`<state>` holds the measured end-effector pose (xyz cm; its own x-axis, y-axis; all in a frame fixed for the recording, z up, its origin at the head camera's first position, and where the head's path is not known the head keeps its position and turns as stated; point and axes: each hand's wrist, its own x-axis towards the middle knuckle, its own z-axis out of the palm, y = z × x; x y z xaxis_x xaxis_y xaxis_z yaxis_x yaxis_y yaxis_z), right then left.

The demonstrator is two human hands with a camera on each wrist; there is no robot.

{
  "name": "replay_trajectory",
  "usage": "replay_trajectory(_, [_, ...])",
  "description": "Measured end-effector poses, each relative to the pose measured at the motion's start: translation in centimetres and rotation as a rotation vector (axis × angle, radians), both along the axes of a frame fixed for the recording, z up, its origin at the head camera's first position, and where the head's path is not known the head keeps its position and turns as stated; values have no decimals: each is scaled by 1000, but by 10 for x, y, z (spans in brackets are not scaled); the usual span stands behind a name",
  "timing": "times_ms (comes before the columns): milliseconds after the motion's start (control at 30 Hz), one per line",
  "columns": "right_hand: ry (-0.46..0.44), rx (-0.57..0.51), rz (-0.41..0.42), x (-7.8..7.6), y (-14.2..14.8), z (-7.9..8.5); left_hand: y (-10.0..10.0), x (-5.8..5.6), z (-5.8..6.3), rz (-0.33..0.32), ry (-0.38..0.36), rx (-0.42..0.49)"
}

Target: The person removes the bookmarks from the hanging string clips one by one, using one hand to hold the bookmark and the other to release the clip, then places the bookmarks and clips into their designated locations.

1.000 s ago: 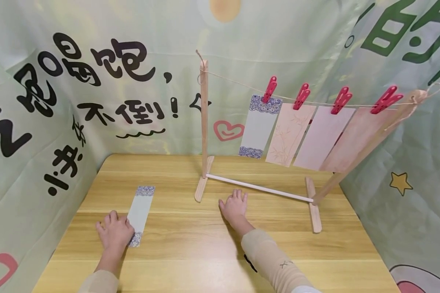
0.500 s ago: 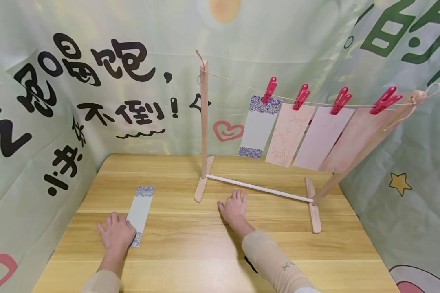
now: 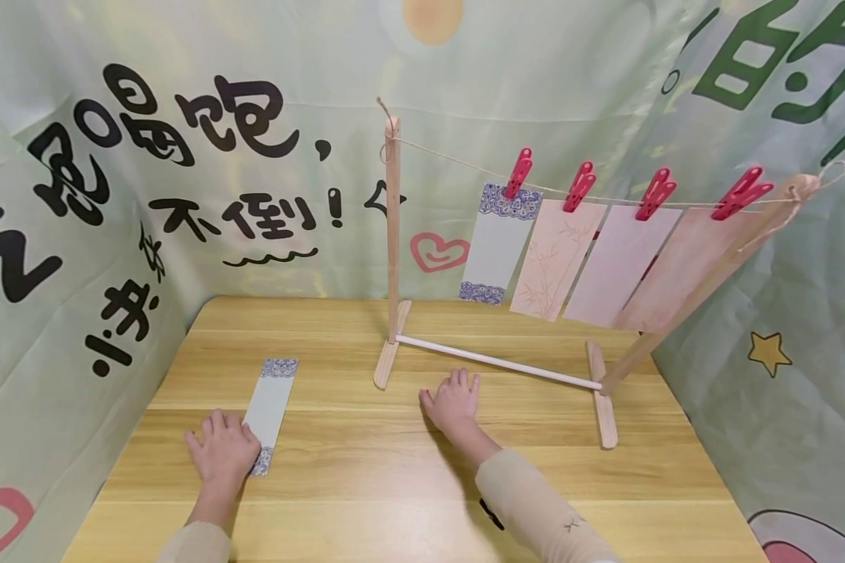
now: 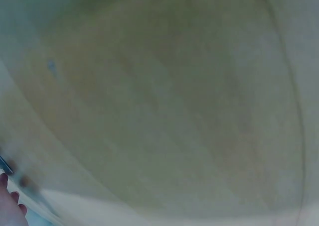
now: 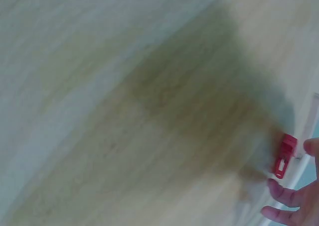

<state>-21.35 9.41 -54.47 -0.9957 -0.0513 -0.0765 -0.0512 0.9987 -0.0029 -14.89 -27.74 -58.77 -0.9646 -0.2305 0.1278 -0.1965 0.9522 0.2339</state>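
My left hand (image 3: 223,447) lies low over the table at the left, its thumb right at the lower left edge of a paper bookmark (image 3: 271,414). The bookmark lies flat, pale with blue patterned bands at both ends. In the left wrist view, only fingers (image 4: 11,198) show in the lower corner. My right hand (image 3: 455,403) is low over the table in front of the wooden rack, fingers spread. By its fingertips, in the right wrist view, is a red clothespin (image 5: 285,156), with thumb and fingers apart around it; the hand mostly hides it in the head view.
A wooden rack (image 3: 393,234) with a white crossbar (image 3: 496,361) stands at the back right. From its string hang several bookmarks, among them a blue-banded one (image 3: 500,242), each under a red clothespin (image 3: 518,173). A printed cloth (image 3: 289,47) surrounds the table (image 3: 366,500).
My right hand has shifted slightly toward me and its forearm has swung a little to the right. The left hand has moved only slightly; the bookmark lies where it was.
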Motion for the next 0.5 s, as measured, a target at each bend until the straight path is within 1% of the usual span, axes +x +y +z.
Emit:
replay_trajectory(200, [51,5,16,4,6,12,2,3,1,31,26,31])
replay_trajectory(367, [104,-32,40,8,13,26,4,4,2,38,50,38])
replay_trajectory(500, [199,-70,87,11,18,43,7,2,7,27,55,55])
